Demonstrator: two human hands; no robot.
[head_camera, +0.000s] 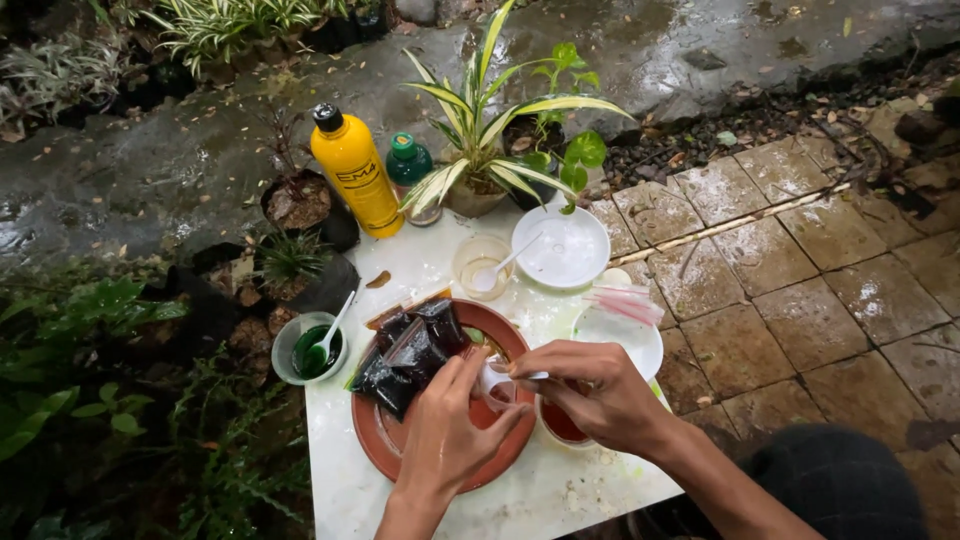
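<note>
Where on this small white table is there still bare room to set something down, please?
Bare patches on the white table: the near left corner beside the brown plate, and a strip between the yellow bottle and the clear cup. The middle is crowded: dark packets, left hand, right hand, white plates.

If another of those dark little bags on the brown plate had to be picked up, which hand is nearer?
Probably the left hand. It is over the brown plate, beside the dark bags. The right hand sits further off, pinching a small white spoon above a cup of red liquid.
</note>
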